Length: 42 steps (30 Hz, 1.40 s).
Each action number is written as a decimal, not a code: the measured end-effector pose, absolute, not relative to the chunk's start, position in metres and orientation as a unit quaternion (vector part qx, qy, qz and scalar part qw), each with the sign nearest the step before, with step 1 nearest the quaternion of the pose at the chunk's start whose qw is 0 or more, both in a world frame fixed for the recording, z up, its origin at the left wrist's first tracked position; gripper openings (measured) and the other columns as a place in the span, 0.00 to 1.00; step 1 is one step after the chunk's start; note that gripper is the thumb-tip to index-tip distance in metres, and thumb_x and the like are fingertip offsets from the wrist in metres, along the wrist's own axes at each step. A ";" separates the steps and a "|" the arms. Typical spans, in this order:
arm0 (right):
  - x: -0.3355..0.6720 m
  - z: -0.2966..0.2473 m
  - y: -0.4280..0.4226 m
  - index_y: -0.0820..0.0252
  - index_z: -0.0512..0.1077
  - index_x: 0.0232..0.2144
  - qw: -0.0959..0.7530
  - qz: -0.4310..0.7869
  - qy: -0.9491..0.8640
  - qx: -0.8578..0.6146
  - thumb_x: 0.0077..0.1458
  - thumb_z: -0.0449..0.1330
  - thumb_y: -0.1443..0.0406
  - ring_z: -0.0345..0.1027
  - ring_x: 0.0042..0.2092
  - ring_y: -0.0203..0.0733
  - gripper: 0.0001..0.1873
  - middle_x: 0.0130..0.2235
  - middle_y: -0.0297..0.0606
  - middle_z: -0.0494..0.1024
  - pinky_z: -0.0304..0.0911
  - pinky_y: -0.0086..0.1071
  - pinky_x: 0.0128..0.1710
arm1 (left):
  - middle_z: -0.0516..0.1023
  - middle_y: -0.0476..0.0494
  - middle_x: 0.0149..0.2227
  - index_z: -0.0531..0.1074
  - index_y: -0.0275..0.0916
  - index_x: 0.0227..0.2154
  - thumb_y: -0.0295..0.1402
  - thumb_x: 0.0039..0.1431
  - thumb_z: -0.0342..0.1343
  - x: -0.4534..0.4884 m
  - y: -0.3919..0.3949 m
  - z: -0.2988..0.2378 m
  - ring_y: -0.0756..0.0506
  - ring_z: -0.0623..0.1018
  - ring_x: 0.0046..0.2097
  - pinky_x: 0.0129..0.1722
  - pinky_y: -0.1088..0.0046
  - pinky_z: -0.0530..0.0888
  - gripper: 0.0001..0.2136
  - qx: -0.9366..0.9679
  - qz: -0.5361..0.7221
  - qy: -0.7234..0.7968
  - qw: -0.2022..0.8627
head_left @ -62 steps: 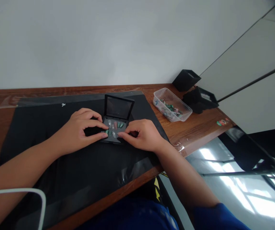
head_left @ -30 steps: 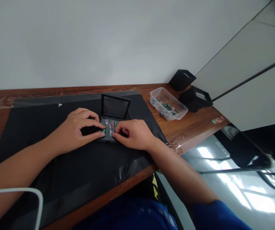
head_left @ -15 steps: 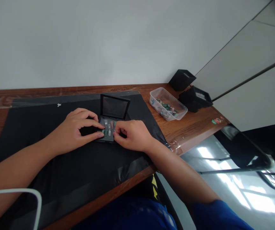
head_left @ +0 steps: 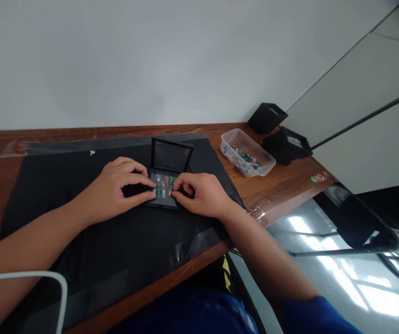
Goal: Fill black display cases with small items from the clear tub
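Observation:
A small black case (head_left: 171, 157) stands open on a black mat (head_left: 81, 218), its lid upright. Its tray holds several small green, pink and pale press-on nails (head_left: 164, 188). My left hand (head_left: 118, 190) grips the tray's left edge between thumb and forefinger. My right hand (head_left: 201, 194) rests at the tray's right side, its fingertips pinched over the small pieces; what they hold is too small to make out.
The mat lies on a wooden desk (head_left: 283, 185) against a white wall. A clear plastic tub (head_left: 248, 153) of small coloured pieces sits to the right, with two black boxes (head_left: 279, 132) behind it. A few loose pieces (head_left: 319, 177) lie near the desk's right edge.
My right hand's fingertips have crept left over the tray and pinched closer together. My left hand stays on the tray's left edge. The view has shifted slightly.

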State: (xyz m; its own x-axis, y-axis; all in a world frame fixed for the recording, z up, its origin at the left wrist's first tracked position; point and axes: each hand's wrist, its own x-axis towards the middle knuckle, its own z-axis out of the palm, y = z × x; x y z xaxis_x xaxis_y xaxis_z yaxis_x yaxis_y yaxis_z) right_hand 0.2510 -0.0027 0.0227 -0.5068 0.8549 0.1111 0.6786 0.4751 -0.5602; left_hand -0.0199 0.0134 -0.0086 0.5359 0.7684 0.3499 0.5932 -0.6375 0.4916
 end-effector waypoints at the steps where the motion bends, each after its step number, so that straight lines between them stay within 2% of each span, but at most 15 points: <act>1: 0.251 0.023 -0.003 0.57 0.76 0.34 0.189 0.231 -0.838 -0.458 0.58 0.65 0.64 0.62 0.26 0.29 0.03 0.22 0.23 0.67 0.49 0.28 0.30 | 0.80 0.44 0.44 0.85 0.51 0.40 0.54 0.64 0.60 -0.020 0.013 -0.009 0.38 0.75 0.49 0.54 0.55 0.68 0.16 0.862 0.276 0.394 0.159; 9: 0.250 0.026 -0.004 0.56 0.79 0.36 0.165 0.239 -0.841 -0.456 0.60 0.64 0.64 0.62 0.26 0.30 0.04 0.23 0.24 0.69 0.49 0.29 0.32 | 0.80 0.44 0.44 0.86 0.52 0.41 0.54 0.64 0.60 -0.020 0.013 -0.008 0.38 0.74 0.50 0.55 0.55 0.68 0.16 0.859 0.273 0.402 0.165; 16: 0.252 0.026 -0.005 0.56 0.81 0.38 0.161 0.235 -0.846 -0.451 0.61 0.66 0.60 0.62 0.27 0.31 0.07 0.23 0.25 0.69 0.48 0.29 0.32 | 0.80 0.45 0.44 0.86 0.53 0.41 0.53 0.65 0.60 -0.021 0.014 -0.011 0.38 0.74 0.50 0.55 0.55 0.68 0.15 0.862 0.274 0.397 0.157; 34: 0.249 0.024 -0.005 0.56 0.80 0.40 0.160 0.225 -0.844 -0.459 0.61 0.67 0.57 0.62 0.27 0.31 0.10 0.22 0.24 0.69 0.46 0.29 0.31 | 0.80 0.45 0.45 0.85 0.51 0.42 0.54 0.65 0.58 -0.022 0.014 -0.006 0.38 0.74 0.51 0.55 0.55 0.69 0.17 0.868 0.256 0.394 0.160; 38: 0.254 0.025 -0.003 0.56 0.80 0.38 0.186 0.227 -0.843 -0.451 0.63 0.64 0.58 0.63 0.27 0.31 0.09 0.23 0.25 0.70 0.47 0.29 0.31 | 0.80 0.45 0.45 0.85 0.51 0.42 0.54 0.65 0.59 -0.022 0.014 -0.006 0.38 0.75 0.50 0.55 0.55 0.70 0.17 0.869 0.258 0.392 0.159; 42: 0.264 0.023 0.000 0.57 0.79 0.35 0.272 0.227 -0.817 -0.455 0.66 0.60 0.58 0.65 0.28 0.32 0.13 0.24 0.28 0.73 0.53 0.28 0.32 | 0.80 0.44 0.44 0.85 0.51 0.42 0.54 0.64 0.59 -0.021 0.015 -0.007 0.38 0.75 0.49 0.53 0.57 0.69 0.16 0.868 0.260 0.391 0.159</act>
